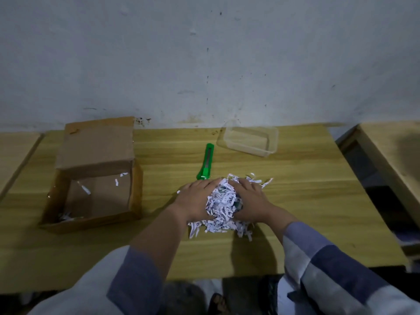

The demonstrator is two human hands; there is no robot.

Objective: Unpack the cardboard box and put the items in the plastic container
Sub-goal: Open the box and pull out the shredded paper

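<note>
A heap of shredded white paper (223, 205) lies on the wooden table (306, 201) in front of me. My left hand (196, 197) cups its left side and my right hand (251, 201) cups its right side, fingers curved around the pile. The open cardboard box (95, 178) stands at the left, with a few paper strips stuck inside and its flap raised at the back. The clear plastic container (248, 138) sits at the back right of the table, with nothing visible in it. Whatever the shreds may cover is hidden.
A green utility knife (206, 162) lies between the box and the container, just beyond my left hand. A wall runs close behind the table. Another wooden surface (391, 151) stands at the right, and one more at the far left.
</note>
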